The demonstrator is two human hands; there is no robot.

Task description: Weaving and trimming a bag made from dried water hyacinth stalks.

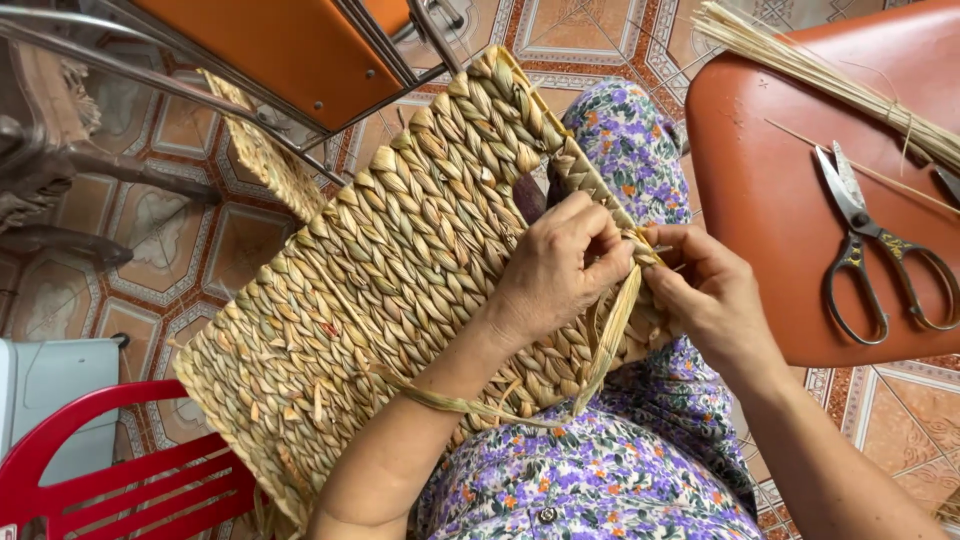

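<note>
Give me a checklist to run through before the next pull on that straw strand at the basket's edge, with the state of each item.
1. Left hand braces the woven basket: ok.
2. Right hand pinches the loose strand at the rim: ok.
3. Strand runs free of knots: cannot tell, its tail passes under the wrist.
4. Scissors lie within reach on the orange stool: ok.
5. Spare straw bundle is at hand: ok.

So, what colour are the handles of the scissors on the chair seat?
The scissors have dark, bronze-like metal handles, best seen in the head view.
</note>
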